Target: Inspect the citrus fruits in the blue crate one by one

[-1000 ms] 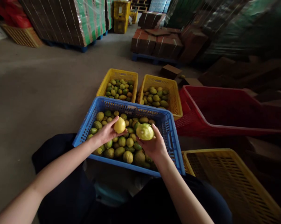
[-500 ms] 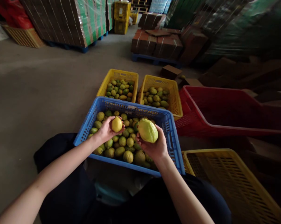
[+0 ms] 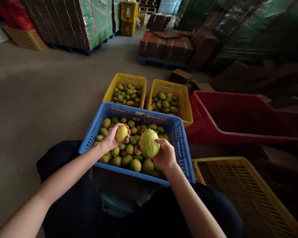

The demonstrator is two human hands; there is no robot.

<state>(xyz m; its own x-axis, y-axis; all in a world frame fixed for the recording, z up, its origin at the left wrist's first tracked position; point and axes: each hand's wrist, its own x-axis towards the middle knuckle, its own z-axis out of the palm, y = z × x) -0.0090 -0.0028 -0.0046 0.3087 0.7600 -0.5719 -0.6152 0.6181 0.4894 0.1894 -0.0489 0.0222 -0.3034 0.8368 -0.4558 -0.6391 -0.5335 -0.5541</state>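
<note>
My left hand (image 3: 111, 138) is closed around a small yellow lemon (image 3: 121, 133), held above the fruit. In my right hand (image 3: 166, 153) sits a much larger, bumpy yellow-green lemon (image 3: 149, 143), with the thumb across its right side and the other fingers mostly hidden behind it. Both hands are over a blue plastic crate (image 3: 181, 132) in front of my knees. Inside it lie many green and yellow lemons (image 3: 129, 150) of mixed sizes, partly covered by my hands.
Beyond the blue crate stand a left yellow crate (image 3: 108, 87) and a right yellow crate (image 3: 188, 107), both holding lemons. A red crate (image 3: 213, 127) is on the right, and another yellow crate (image 3: 220, 160) is beside my right knee. Stacked flat cardboard (image 3: 152, 44) rests on a blue pallet farther back.
The large lemon has been turned in my right hand and moved slightly left, its thumb now lying over it. My left hand has tilted the small lemon and shifted slightly left.
</note>
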